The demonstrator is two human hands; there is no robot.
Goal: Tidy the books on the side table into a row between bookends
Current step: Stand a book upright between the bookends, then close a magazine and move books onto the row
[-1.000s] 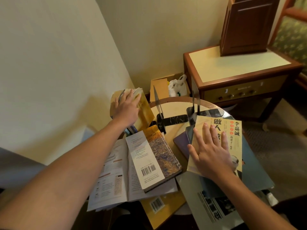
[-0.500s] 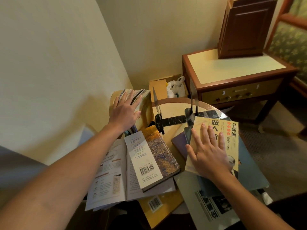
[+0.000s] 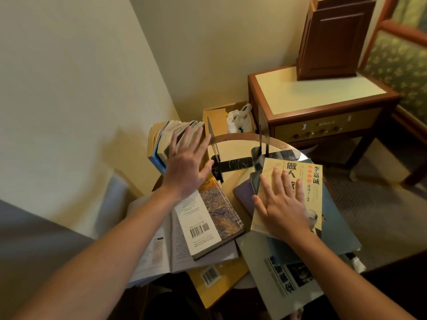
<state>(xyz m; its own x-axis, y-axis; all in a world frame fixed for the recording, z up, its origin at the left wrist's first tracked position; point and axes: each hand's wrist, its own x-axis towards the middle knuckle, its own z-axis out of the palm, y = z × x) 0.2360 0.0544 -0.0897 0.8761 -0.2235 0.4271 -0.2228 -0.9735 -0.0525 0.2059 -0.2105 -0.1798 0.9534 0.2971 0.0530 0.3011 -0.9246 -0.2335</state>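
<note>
Several books (image 3: 166, 137) stand upright at the round side table's (image 3: 233, 179) left edge. My left hand (image 3: 188, 165) presses flat against them with fingers spread. Two metal bookends stand on the table: the left bookend (image 3: 213, 146) just right of those books, the right bookend (image 3: 263, 139) further right. My right hand (image 3: 283, 204) lies flat on a cream book with Chinese lettering (image 3: 307, 181), which tops a stack of flat books. A hardback with a barcode (image 3: 208, 218) lies between my hands on an open book (image 3: 161, 248).
A wooden nightstand (image 3: 316, 95) with a dark wooden box (image 3: 332, 40) stands behind the table on the right. A cardboard box (image 3: 217, 118) holding a white plastic bag (image 3: 240, 118) sits on the floor by the wall. A yellow book (image 3: 215, 278) and a grey magazine (image 3: 284, 280) overhang the near edge.
My left hand has slid to the right across the upright books, which now stand straighter. My right hand stays on the cream book. The camera has shifted slightly.
</note>
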